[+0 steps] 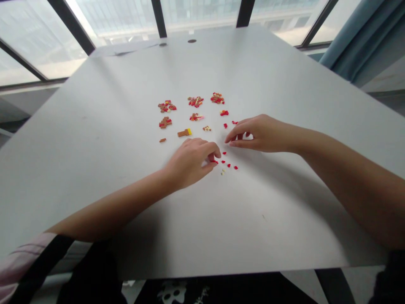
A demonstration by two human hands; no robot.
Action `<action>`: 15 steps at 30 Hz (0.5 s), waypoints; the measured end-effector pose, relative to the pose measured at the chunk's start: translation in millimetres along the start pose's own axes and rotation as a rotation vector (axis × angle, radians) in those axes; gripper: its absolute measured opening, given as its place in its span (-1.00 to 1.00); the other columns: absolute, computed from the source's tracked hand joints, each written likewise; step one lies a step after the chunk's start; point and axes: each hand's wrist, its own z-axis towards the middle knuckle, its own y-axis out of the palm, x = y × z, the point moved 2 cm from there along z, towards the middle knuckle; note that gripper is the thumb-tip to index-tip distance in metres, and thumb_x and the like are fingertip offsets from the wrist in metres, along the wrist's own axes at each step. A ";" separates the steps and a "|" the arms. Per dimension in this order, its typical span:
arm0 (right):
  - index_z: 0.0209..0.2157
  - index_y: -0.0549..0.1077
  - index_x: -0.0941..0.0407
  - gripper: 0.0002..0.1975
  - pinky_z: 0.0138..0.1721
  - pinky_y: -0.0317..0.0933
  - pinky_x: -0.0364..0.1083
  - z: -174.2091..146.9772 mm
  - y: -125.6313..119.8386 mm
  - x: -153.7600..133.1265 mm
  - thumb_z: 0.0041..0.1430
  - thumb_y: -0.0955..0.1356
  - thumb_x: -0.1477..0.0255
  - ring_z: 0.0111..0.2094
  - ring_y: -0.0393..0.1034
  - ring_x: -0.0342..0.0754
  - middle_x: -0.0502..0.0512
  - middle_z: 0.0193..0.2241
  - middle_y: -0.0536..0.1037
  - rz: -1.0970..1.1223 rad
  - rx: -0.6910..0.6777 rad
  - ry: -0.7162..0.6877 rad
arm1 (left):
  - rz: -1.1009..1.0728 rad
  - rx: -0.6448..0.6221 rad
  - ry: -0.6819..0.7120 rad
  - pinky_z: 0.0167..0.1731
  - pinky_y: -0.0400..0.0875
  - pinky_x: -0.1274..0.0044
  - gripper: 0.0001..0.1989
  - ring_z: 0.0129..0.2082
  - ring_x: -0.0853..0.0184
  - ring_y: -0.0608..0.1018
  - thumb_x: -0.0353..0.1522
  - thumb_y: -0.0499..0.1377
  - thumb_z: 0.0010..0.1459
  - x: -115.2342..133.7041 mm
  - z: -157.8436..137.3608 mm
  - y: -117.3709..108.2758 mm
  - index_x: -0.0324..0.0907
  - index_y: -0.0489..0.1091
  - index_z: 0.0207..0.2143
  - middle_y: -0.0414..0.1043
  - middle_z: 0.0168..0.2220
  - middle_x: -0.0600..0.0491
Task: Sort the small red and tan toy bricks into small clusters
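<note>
My left hand rests low over the white table, its thumb and fingertips closed round a small red toy brick. Several loose red bricks lie just right of those fingertips, with a few pale bits in front of them. My right hand hovers a little farther back, thumb and index finger drawn together in a pinch; anything between them is too small or hidden to make out. Beyond it are small red pieces. Behind my left hand lies a brown assembled brick piece with a yellow end.
Sorted heaps of tiny bricks stand farther back: a brown-red heap, a mixed heap, a red heap and a brown heap. Cream pieces lie between my hands. A blue curtain hangs at right, beyond the table.
</note>
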 end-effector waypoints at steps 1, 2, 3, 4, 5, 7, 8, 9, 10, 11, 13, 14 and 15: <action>-0.15 0.70 0.01 -0.66 -0.24 0.35 -0.01 0.2 0.2 0.0 0.29 0.32 0.20 -0.31 0.57 0.00 0.10 -0.23 0.73 -0.001 0.002 0.001 | 0.000 -0.001 0.009 -0.12 0.47 0.40 -0.91 -0.24 0.24 0.64 -0.47 0.31 0.24 -0.6 -0.4 0.3 -0.12 0.53 -0.22 0.64 -0.31 0.08; -0.15 0.70 0.01 -0.67 -0.24 0.35 -0.01 0.4 0.3 0.1 0.29 0.33 0.20 -0.30 0.57 0.00 0.10 -0.22 0.73 -0.003 0.005 0.002 | 0.001 -0.003 0.016 -0.12 0.47 0.40 -0.93 -0.24 0.23 0.64 -0.46 0.32 0.25 -1.3 -0.8 0.5 -0.12 0.54 -0.24 0.64 -0.31 0.07; -0.16 0.71 0.00 -0.67 -0.23 0.35 -0.01 0.6 0.3 0.2 0.29 0.33 0.20 -0.30 0.57 0.00 0.10 -0.22 0.73 -0.005 0.007 0.003 | 0.003 -0.003 0.021 -0.12 0.47 0.40 -0.95 -0.24 0.23 0.64 -0.45 0.33 0.26 -2.1 -1.2 0.5 -0.12 0.55 -0.26 0.63 -0.31 0.07; -0.16 0.71 0.00 -0.68 -0.23 0.35 -0.01 0.8 0.3 0.2 0.29 0.33 0.21 -0.30 0.57 0.00 0.09 -0.22 0.73 -0.008 0.008 0.003 | 0.005 0.002 0.025 -0.12 0.47 0.40 -0.95 -0.23 0.23 0.64 -0.45 0.33 0.27 -2.8 -1.7 0.3 -0.12 0.56 -0.26 0.63 -0.31 0.06; -0.16 0.71 0.00 -0.68 -0.23 0.36 -0.01 1.0 0.3 0.2 0.29 0.33 0.21 -0.30 0.57 0.00 0.09 -0.22 0.73 -0.011 0.009 0.004 | 0.007 0.009 0.031 -0.11 0.48 0.40 -0.94 -0.22 0.22 0.64 -0.45 0.33 0.27 -3.3 -2.1 0.1 -0.13 0.57 -0.26 0.64 -0.30 0.06; -0.16 0.71 0.01 -0.68 -0.21 0.36 -0.01 1.3 0.4 -0.1 0.29 0.33 0.22 -0.30 0.56 -0.01 0.09 -0.22 0.73 -0.015 0.005 0.006 | 0.009 0.029 0.046 -0.10 0.48 0.40 -0.91 -0.21 0.22 0.65 -0.49 0.32 0.27 -4.1 -3.3 -0.5 -0.13 0.58 -0.24 0.65 -0.28 0.05; -0.16 0.71 0.01 -0.67 -0.20 0.37 -0.01 1.4 0.5 -0.3 0.29 0.33 0.22 -0.30 0.56 -0.01 0.09 -0.22 0.73 -0.017 0.000 0.008 | 0.009 0.040 0.054 -0.09 0.48 0.40 -0.89 -0.20 0.22 0.65 -0.51 0.32 0.27 -4.3 -4.1 -0.7 -0.13 0.58 -0.23 0.65 -0.28 0.05; -0.15 0.71 0.02 -0.66 -0.19 0.37 -0.01 1.5 0.6 -0.5 0.28 0.32 0.21 -0.29 0.56 -0.01 0.10 -0.22 0.72 -0.018 -0.006 0.011 | 0.008 0.048 0.060 -0.08 0.48 0.41 -0.87 -0.20 0.23 0.65 -0.53 0.31 0.27 -4.5 -4.9 -0.8 -0.13 0.59 -0.22 0.66 -0.27 0.05; -0.15 0.71 0.02 -0.65 -0.18 0.37 -0.01 1.5 0.6 -0.7 0.28 0.32 0.21 -0.29 0.56 0.00 0.11 -0.22 0.72 -0.017 -0.011 0.015 | 0.005 0.058 0.062 -0.08 0.49 0.42 -0.85 -0.20 0.24 0.65 -0.55 0.30 0.27 -4.7 -5.7 -0.9 -0.13 0.59 -0.22 0.66 -0.27 0.05; -0.14 0.71 0.03 -0.65 -0.17 0.37 0.00 1.5 0.6 -1.0 0.28 0.31 0.21 -0.28 0.56 0.00 0.11 -0.21 0.72 -0.016 -0.016 0.020 | 0.002 0.068 0.060 -0.07 0.49 0.42 -0.84 -0.20 0.24 0.66 -0.56 0.30 0.26 -4.9 -6.4 -1.0 -0.13 0.59 -0.22 0.67 -0.27 0.06; -0.13 0.70 0.03 -0.63 -0.16 0.38 0.01 1.3 0.4 -1.3 0.28 0.30 0.20 -0.27 0.56 0.01 0.12 -0.19 0.72 -0.009 -0.023 0.035 | -0.007 0.079 0.049 -0.07 0.49 0.43 -0.84 -0.20 0.25 0.67 -0.56 0.29 0.27 -5.2 -7.5 -1.3 -0.13 0.59 -0.23 0.67 -0.27 0.07; -0.13 0.70 0.03 -0.63 -0.15 0.38 0.01 1.2 0.3 -1.5 0.28 0.30 0.20 -0.26 0.57 0.02 0.13 -0.19 0.72 -0.005 -0.027 0.042 | -0.014 0.078 0.042 -0.06 0.49 0.44 -0.85 -0.20 0.26 0.67 -0.55 0.29 0.28 -5.3 -7.8 -1.4 -0.13 0.58 -0.23 0.68 -0.27 0.08; -0.13 0.70 0.04 -0.63 -0.14 0.38 0.02 1.1 0.3 -1.7 0.28 0.30 0.19 -0.25 0.57 0.03 0.14 -0.18 0.72 -0.002 -0.031 0.048 | -0.021 0.074 0.036 -0.06 0.49 0.44 -0.86 -0.20 0.26 0.67 -0.54 0.29 0.28 -5.3 -8.0 -1.7 -0.12 0.58 -0.23 0.68 -0.27 0.09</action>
